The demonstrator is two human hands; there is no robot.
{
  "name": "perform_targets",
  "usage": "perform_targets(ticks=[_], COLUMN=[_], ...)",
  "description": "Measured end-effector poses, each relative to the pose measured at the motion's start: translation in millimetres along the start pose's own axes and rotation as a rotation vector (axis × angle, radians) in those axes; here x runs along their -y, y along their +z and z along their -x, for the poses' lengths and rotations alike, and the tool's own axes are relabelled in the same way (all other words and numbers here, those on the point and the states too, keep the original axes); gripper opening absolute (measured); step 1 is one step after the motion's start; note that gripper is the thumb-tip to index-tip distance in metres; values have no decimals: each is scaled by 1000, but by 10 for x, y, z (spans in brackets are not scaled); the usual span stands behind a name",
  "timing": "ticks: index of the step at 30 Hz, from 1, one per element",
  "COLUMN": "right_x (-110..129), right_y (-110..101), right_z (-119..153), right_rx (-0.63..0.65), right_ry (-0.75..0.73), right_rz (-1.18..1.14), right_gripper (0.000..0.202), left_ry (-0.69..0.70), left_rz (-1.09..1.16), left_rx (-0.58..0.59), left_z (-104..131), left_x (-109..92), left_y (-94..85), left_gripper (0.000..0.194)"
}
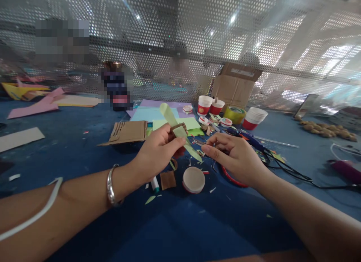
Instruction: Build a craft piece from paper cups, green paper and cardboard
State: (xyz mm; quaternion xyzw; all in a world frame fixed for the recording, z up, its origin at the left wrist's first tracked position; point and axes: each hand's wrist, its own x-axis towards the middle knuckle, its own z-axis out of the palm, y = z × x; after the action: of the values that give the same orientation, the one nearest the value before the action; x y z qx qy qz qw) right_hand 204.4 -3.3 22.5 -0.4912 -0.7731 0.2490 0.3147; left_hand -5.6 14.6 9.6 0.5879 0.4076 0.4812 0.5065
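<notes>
My left hand [160, 151] is closed on a small brown cardboard piece with pale green paper strips [168, 115] sticking out above and below it. Something dark red shows beneath its fingers. To the right, my right hand [234, 156] hovers apart from it, thumb and fingers pinched together; what they hold, if anything, I cannot make out. Below the hands stands a cut-down paper cup [193, 179], its pale round face up. Beside it lie a brown cardboard square [168, 179] and a white marker with a green end [155, 185]. A red curved thing [232, 180] shows under my right hand.
Cardboard [128, 131] and coloured paper sheets [158, 113] lie behind my left hand. Further back are red-and-white paper cups [205, 105], a yellow-green tape roll [234, 114] and a cardboard box [234, 87] before a perforated metal screen. A black cable [293, 171] runs rightward.
</notes>
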Motion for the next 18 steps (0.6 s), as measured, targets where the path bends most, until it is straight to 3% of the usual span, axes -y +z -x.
perform_targets(ticks=[10,18], right_x=[7,7], right_y=[0,0], right_z=[5,9], right_rx=[39,61], right_ry=[22,21], right_rz=[4,2], right_gripper=[35,34], left_ry=[34,49], left_rz=[-55,-31], left_rx=[160,190], left_z=[18,45], left_x=[-13,-32], left_y=[-14,-7], left_gripper=[22,23])
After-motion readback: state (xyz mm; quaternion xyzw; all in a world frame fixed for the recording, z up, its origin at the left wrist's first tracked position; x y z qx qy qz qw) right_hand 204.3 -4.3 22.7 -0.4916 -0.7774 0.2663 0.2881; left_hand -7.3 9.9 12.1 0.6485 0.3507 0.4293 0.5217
